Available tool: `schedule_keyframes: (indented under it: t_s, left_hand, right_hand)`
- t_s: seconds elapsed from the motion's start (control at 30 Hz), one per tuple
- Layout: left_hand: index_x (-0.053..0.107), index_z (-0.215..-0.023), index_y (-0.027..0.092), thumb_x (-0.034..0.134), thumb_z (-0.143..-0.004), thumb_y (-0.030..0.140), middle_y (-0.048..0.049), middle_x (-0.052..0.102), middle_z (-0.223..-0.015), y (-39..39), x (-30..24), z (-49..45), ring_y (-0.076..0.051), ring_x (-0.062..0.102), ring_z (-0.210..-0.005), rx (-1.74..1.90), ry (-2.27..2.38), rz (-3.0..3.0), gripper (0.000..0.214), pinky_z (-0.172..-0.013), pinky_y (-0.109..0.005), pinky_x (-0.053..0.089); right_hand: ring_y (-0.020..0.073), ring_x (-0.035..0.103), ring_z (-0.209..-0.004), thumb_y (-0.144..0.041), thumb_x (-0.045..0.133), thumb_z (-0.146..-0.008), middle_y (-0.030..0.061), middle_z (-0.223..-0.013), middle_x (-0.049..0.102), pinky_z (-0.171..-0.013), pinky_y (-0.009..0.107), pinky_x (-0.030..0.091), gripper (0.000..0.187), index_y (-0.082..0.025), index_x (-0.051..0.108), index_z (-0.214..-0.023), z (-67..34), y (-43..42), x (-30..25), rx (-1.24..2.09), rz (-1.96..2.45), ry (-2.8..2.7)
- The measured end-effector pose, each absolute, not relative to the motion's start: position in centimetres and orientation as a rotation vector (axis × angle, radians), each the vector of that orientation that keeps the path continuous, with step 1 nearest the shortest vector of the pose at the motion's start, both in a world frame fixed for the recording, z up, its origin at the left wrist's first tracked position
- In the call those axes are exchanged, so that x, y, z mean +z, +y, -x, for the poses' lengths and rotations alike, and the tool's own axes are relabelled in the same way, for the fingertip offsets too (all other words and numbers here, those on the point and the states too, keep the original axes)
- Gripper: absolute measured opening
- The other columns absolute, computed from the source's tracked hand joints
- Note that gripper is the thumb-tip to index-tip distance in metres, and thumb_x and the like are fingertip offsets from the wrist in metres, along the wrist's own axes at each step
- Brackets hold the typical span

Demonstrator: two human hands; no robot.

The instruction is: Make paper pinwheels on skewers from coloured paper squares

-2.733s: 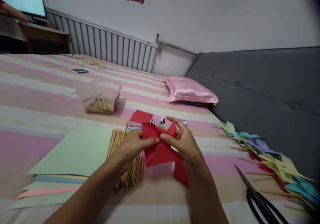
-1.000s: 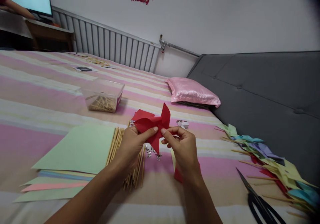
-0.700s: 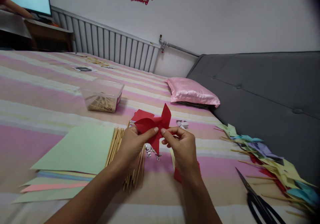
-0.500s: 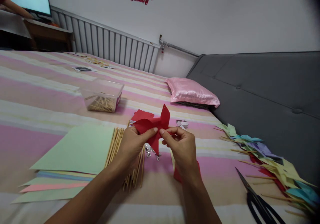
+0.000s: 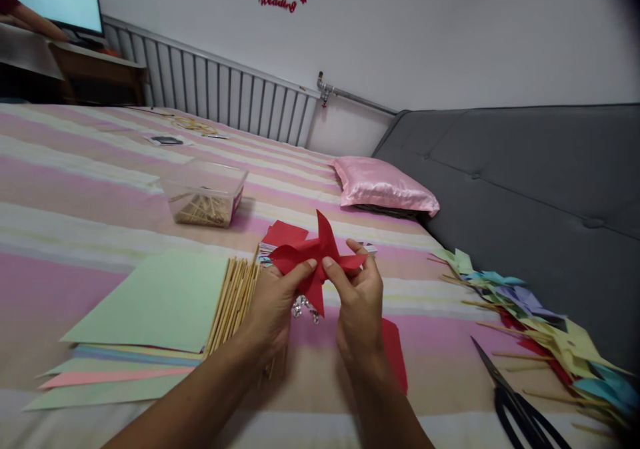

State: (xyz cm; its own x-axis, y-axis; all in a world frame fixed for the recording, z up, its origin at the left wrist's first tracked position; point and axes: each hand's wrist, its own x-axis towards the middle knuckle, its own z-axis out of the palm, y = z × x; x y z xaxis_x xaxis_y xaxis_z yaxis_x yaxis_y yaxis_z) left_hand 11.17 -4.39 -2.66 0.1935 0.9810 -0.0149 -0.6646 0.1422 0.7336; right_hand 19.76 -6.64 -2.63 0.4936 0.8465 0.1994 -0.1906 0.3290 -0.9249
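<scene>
A red paper pinwheel (image 5: 316,257) is held up above the striped bed between both hands. My left hand (image 5: 273,305) pinches its left side with thumb and fingers closed. My right hand (image 5: 356,302) pinches its middle from the right, fingers curled behind the paper. Below the pinwheel a few small shiny pins (image 5: 303,307) lie on the bedspread. A bundle of wooden sticks (image 5: 235,302) lies just left of my left hand. A loose red paper square (image 5: 394,352) lies under my right wrist.
Coloured paper sheets (image 5: 150,302) are stacked at the left. A clear tub of sticks (image 5: 205,195) stands farther back, with a stack of small paper squares (image 5: 283,235) nearer. Black scissors (image 5: 520,405) and finished pinwheels (image 5: 540,322) lie at the right by the grey headboard. A pink pillow (image 5: 383,185) lies behind.
The flat cut red sheet has been folded into a pinwheel shape. In the last second another point has come over to the right, and both hands have shifted slightly toward me.
</scene>
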Motion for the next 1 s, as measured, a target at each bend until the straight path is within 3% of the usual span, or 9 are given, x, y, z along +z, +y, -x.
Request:
schedule_keyframes:
  t_s: [0.1,0.27,0.37,0.57,0.83,1.0]
  left_hand:
    - [0.071,-0.081,0.014,0.074,-0.066,0.018,-0.0037,0.073,-0.081,-4.8,-2.7,-11.5,-0.015,0.065,-0.074,1.281,0.594,-0.689,0.015,-0.073,-0.025,0.048]
    - [0.073,-0.085,0.017,0.074,-0.066,0.019,-0.0036,0.074,-0.083,-4.9,-2.8,-11.3,-0.016,0.065,-0.076,1.259,0.594,-0.757,0.020,-0.076,-0.026,0.048]
    - [0.073,-0.088,0.017,0.074,-0.067,0.025,-0.0047,0.073,-0.079,-4.4,-2.8,-10.5,-0.015,0.063,-0.070,1.148,0.654,-0.890,0.022,-0.067,-0.025,0.046]
    - [0.073,-0.075,0.017,0.072,-0.068,0.035,-0.0062,0.071,-0.072,-3.4,-1.7,-8.6,-0.018,0.063,-0.068,0.998,0.714,-1.137,0.020,-0.064,-0.026,0.043]
    - [0.067,-0.057,0.015,0.077,-0.057,0.026,-0.0026,0.064,-0.056,-3.7,-1.8,-8.5,-0.012,0.054,-0.051,0.841,0.803,-1.225,0.014,-0.051,-0.021,0.034]
    - [0.064,-0.050,0.016,0.075,-0.057,0.022,0.0002,0.058,-0.048,-3.7,-1.7,-8.5,-0.010,0.047,-0.045,0.818,0.764,-1.212,0.014,-0.046,-0.020,0.031]
  right_hand:
    - [0.0185,0.066,-0.083,-0.027,0.074,-0.067,0.0042,-0.092,0.067,-0.077,0.033,0.052,0.060,-0.020,0.045,-0.119,-19.8,-6.6,-2.5,0.856,0.985,-0.740]
    - [0.0196,0.067,-0.082,-0.026,0.076,-0.063,0.0041,-0.088,0.069,-0.078,0.034,0.053,0.063,-0.017,0.047,-0.118,-20.9,-6.4,-2.2,0.940,0.976,-0.742]
    - [0.0194,0.067,-0.080,-0.026,0.077,-0.061,0.0036,-0.086,0.070,-0.078,0.033,0.052,0.063,-0.015,0.049,-0.117,-22.3,-6.1,-2.1,1.016,0.993,-0.795]
    - [0.0195,0.066,-0.074,-0.025,0.080,-0.057,0.0014,-0.077,0.069,-0.074,0.033,0.051,0.066,-0.015,0.052,-0.116,-24.7,-6.1,-1.6,1.107,1.077,-0.901]
    - [0.0176,0.063,-0.060,-0.021,0.080,-0.056,-0.0023,-0.066,0.065,-0.060,0.030,0.048,0.061,-0.018,0.054,-0.112,-24.6,-6.7,-1.4,1.285,1.138,-1.081]
    - [0.0152,0.061,-0.056,-0.022,0.080,-0.057,-0.0044,-0.061,0.063,-0.059,0.028,0.047,0.060,-0.017,0.056,-0.112,-25.0,-6.8,-1.1,1.363,1.089,-1.123]
